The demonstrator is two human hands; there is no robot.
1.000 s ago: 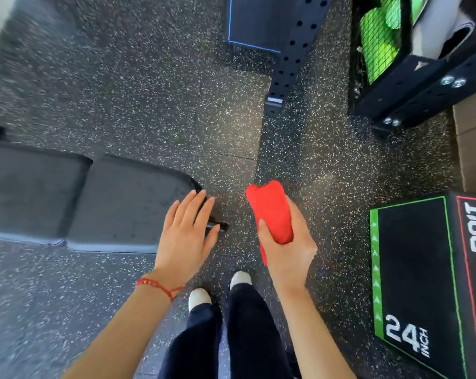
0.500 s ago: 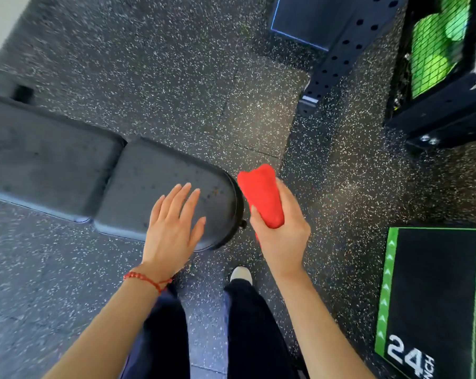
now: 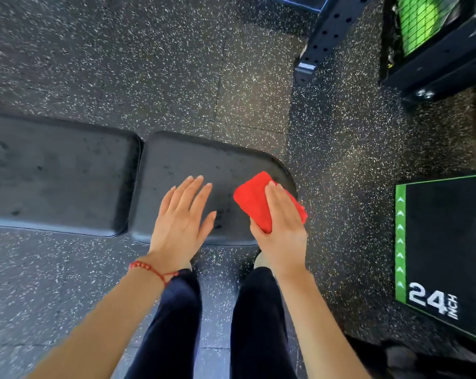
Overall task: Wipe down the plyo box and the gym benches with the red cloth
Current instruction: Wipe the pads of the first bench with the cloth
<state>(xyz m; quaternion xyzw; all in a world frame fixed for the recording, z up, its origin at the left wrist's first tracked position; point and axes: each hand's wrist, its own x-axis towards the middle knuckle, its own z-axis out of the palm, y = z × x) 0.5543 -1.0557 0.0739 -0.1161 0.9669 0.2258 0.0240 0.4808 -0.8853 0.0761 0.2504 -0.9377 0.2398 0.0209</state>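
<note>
On bench point(image 3: 193, 170) end, red cloth point(image 3: 254, 203) under R hand point(image 3: 282, 222), L hand point(image 3: 180, 220) beside.

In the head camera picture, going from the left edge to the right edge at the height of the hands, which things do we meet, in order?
Long bench pad → short bench pad → left hand → red cloth under the right hand → speckled floor → plyo box.

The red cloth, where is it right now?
In the head view, the red cloth lies on the right end of the bench, under the right hand, with the left hand just beside it.
</note>
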